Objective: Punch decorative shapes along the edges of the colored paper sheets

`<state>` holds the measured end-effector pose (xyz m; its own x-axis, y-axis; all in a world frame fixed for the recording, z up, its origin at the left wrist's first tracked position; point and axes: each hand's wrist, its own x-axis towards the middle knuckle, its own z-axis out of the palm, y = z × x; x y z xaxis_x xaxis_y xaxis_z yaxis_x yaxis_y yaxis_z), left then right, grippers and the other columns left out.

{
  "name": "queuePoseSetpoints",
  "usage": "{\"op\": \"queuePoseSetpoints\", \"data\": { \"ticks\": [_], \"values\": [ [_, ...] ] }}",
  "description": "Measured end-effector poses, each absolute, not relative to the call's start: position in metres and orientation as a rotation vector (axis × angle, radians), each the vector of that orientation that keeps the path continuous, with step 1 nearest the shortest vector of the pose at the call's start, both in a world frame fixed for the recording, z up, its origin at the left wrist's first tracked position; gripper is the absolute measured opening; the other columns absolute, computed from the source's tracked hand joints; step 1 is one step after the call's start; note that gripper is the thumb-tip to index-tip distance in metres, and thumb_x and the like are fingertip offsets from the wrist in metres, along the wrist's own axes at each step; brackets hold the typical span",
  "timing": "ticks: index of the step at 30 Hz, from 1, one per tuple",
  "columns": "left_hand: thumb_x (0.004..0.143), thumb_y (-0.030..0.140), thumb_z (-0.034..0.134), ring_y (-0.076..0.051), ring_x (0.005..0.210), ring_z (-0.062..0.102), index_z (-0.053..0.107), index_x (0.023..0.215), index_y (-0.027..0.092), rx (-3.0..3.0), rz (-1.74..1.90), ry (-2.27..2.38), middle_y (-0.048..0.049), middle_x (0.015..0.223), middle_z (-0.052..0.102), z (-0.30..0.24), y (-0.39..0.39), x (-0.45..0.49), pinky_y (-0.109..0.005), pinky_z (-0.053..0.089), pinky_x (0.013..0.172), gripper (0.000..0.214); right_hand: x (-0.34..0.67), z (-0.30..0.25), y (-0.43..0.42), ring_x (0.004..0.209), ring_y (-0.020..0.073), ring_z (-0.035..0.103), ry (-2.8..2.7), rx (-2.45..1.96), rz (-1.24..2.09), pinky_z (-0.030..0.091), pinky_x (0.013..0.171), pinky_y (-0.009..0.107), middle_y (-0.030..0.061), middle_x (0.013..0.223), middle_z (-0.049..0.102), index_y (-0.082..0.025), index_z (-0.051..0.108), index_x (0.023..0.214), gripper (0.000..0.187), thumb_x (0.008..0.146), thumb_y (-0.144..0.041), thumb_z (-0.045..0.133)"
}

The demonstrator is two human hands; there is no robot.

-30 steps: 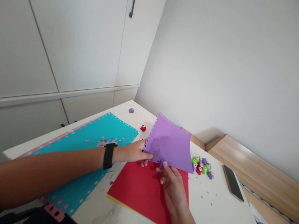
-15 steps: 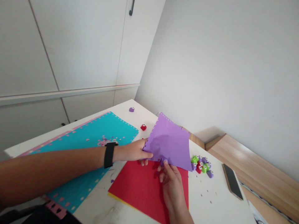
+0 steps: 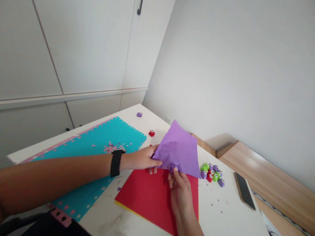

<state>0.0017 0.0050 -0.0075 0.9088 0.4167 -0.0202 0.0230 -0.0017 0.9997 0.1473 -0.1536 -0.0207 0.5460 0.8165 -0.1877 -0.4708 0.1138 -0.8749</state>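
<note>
Two sheets show punched edges so far. You have dotted holes along the far edges of the teal sheet (image 3: pixel 98 137), on the left of the surface (image 3: pixel 228 209), and a row along the upper edge of the purple sheet (image 3: pixel 178 150). That purple sheet is held up above the far corner of the red sheet (image 3: pixel 140 196). You cannot confirm holes along its lower edges from this view, and the visible part of the red sheet shows none.

Your left grip (image 3: pixel 140 159) is clamped on the purple sheet's left corner. Your right grip (image 3: pixel 180 193) is closed on its lower edge, where a small purple craft punch (image 3: pixel 171 169) seems to sit, partly hidden.

Loose green, red and purple punches (image 3: pixel 211 173) are clustered near the right edge, with purple paper dots (image 3: pixel 218 200) scattered nearer you.
</note>
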Motion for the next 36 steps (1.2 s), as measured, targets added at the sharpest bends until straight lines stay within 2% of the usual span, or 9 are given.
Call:
{"op": "queuePoseSetpoints", "data": {
  "ticks": [4,7,11,16,21,26,31,36],
  "values": [
    [0.087,0.049,0.07,-0.017,0.055,0.067,0.05,0.11,0.02,1.542,0.311,0.355,0.002,0.067,0.068,-0.008,0.005,0.002,-0.027,0.055,0.053,0.042,0.147,-0.021,-0.154,0.053,0.0087,0.045,-0.416,-1.084,0.975,0.037,0.051,0.02,-0.003,0.062,0.06,-0.019,0.067,0.077,0.025,0.082,-0.037,0.083],
    [0.085,0.05,0.072,-0.018,0.057,0.067,0.053,0.106,0.019,1.499,0.314,0.36,0.0008,0.068,0.068,-0.006,0.005,0.001,-0.028,0.055,0.054,0.042,0.148,-0.018,-0.154,0.059,0.0102,0.055,-0.431,-1.06,1.003,0.043,0.054,0.02,0.0002,0.07,0.066,-0.018,0.069,0.083,0.021,0.084,-0.035,0.081],
    [0.083,0.049,0.074,-0.017,0.06,0.068,0.059,0.101,0.017,1.402,0.308,0.375,-0.0013,0.071,0.07,-0.003,0.004,-0.001,-0.027,0.053,0.056,0.039,0.151,-0.009,-0.157,0.079,0.0148,0.068,-0.432,-1.002,1.112,0.049,0.056,0.018,0.0038,0.089,0.072,-0.019,0.07,0.093,0.017,0.084,-0.029,0.081],
    [0.077,0.046,0.08,-0.016,0.061,0.068,0.061,0.101,0.017,1.285,0.35,0.508,-0.0007,0.07,0.071,-0.001,0.006,-0.002,-0.026,0.052,0.058,0.042,0.165,0.01,-0.168,0.081,0.0191,0.071,-0.525,-1.004,1.332,0.044,0.045,0.014,0.0112,0.105,0.073,-0.02,0.069,0.111,0.03,0.085,-0.032,0.079],
    [0.07,0.04,0.084,-0.017,0.064,0.069,0.059,0.106,0.019,1.202,0.306,0.572,-0.0002,0.077,0.071,0.001,0.01,-0.002,-0.027,0.053,0.057,0.049,0.207,0.026,-0.183,0.082,0.0172,0.068,-0.52,-1.082,1.165,0.04,0.041,0.012,0.0112,0.107,0.072,-0.019,0.072,0.112,0.037,0.079,-0.031,0.084],
    [0.068,0.034,0.083,-0.018,0.066,0.07,0.06,0.101,0.018,1.209,0.121,0.54,-0.0021,0.082,0.071,0.006,0.011,-0.005,-0.026,0.053,0.056,0.044,0.259,0.053,-0.172,0.08,0.0186,0.069,-0.486,-1.252,0.915,0.044,0.04,0.015,0.0074,0.099,0.073,-0.018,0.075,0.105,0.043,0.068,-0.032,0.092],
    [0.063,0.029,0.085,-0.017,0.061,0.07,0.06,0.099,0.018,1.229,-0.008,0.5,-0.0018,0.083,0.072,0.0,0.01,-0.006,-0.027,0.054,0.055,0.044,0.264,0.085,-0.109,0.078,0.0194,0.071,-0.807,-1.457,0.78,0.048,0.044,0.019,0.0071,0.096,0.071,-0.017,0.073,0.101,0.043,0.072,-0.047,0.085],
    [0.063,0.03,0.086,-0.017,0.059,0.07,0.062,0.097,0.02,1.255,-0.064,0.456,-0.0016,0.08,0.072,-0.012,0.01,-0.005,-0.022,0.051,0.047,0.043,0.224,0.066,-0.017,0.067,0.0199,0.07,-1.035,-1.602,0.747,0.051,0.049,0.026,0.0051,0.08,0.069,-0.015,0.067,0.095,0.034,0.086,-0.048,0.071]
  ]
}}
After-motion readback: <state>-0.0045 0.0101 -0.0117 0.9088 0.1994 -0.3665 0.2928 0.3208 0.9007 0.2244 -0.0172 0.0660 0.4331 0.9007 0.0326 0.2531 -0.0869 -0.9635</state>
